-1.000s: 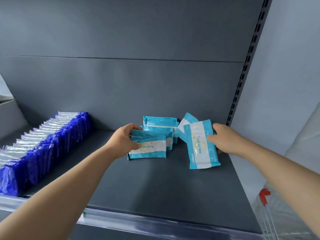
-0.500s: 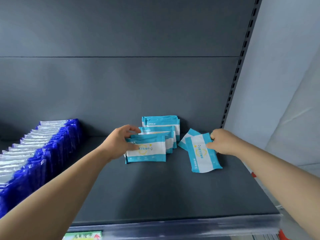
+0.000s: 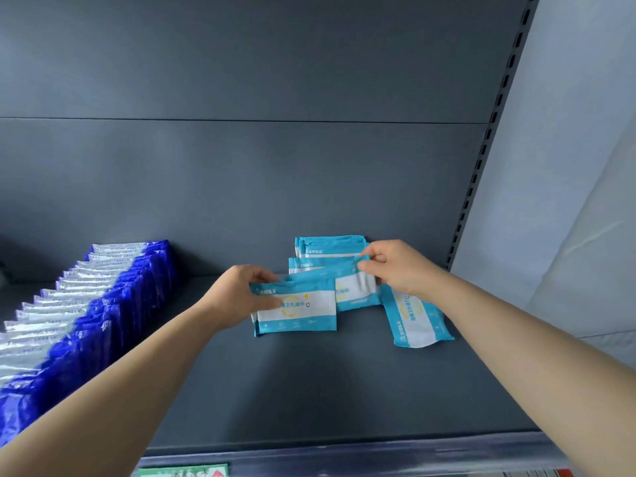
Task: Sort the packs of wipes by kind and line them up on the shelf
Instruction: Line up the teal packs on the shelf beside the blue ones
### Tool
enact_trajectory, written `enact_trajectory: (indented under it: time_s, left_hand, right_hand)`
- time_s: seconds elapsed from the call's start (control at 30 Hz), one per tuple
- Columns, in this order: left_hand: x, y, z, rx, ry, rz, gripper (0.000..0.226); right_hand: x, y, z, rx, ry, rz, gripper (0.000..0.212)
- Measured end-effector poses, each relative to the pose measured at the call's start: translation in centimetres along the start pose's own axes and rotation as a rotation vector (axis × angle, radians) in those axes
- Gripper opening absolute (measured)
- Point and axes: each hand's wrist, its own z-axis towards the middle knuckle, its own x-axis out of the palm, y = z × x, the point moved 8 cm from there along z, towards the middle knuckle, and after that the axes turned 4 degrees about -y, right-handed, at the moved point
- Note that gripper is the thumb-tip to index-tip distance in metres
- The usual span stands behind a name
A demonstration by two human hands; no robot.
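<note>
A long row of dark blue packs [image 3: 86, 321] stands on edge at nine o'clock on the shelf [image 3: 309, 390]. It runs from the front corner at seven o'clock back toward the back panel [image 3: 241, 184], with silver tops to the left and blue faces to the right.

Well apart from that row, at about the shelf's middle, the left hand [image 3: 237, 297] grips the front pack [image 3: 296, 309] by its left edge. The thumb lies across the printed white face and the fingers are curled over the top behind it. This light blue pack stands nearly upright with its lower edge on the shelf.

Just behind it, toward twelve o'clock, more light blue packs [image 3: 330, 246] overlap one another, the rearmost close to the back panel. The right hand [image 3: 399, 270] pinches the upper right corner of the second pack [image 3: 354, 287], which sits directly behind the front one and touches it. The fingertips are closed on the teal band.

At four o'clock from that hand, a loose pack [image 3: 416, 318] lies flat on the shelf, turned lengthwise, partly under the right wrist.

A slotted upright [image 3: 481, 166] rises at two o'clock. A price rail [image 3: 344, 456] borders the shelf at six o'clock.
</note>
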Motion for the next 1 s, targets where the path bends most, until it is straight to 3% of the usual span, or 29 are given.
enact_trajectory:
  time_s: [0.1,0.23,0.4,0.63,0.77,0.9,1.0]
  left_hand:
    - [-0.3,1.0,-0.4,-0.016,0.018,0.034,0.017]
    - [-0.4,0.7,-0.8,-0.055,0.017,-0.200,0.024]
    - [0.5,-1.9,-0.9,-0.062,0.041,-0.452,0.031]
    - [3.5,-3.6,-1.4,-0.064,0.219,-0.426,0.019]
    - [3.2,-2.6,-1.4,-0.097,0.151,-0.455,0.018]
    - [3.5,-2.0,-1.5,-0.105,0.136,-0.490,0.022]
    - [3.1,-1.7,-1.4,-0.072,0.085,-0.356,0.020]
  right_hand:
    - [-1.2,0.0,-0.2,0.041,-0.056,0.056,0.008]
    - [-2.2,0.2,-0.4,0.053,-0.094,0.028,0.013]
    - [-1.5,2.3,-1.0,-0.015,-0.044,0.163,0.011]
    - [0.2,2.9,-1.0,0.019,0.034,0.254,0.015]
    - [1.3,1.1,-1.7,0.159,0.137,0.482,0.017]
    - [1.7,0.3,-2.0,0.151,0.092,0.454,0.026]
    - [0.5,1.4,-1.3,0.090,0.011,0.389,0.026]
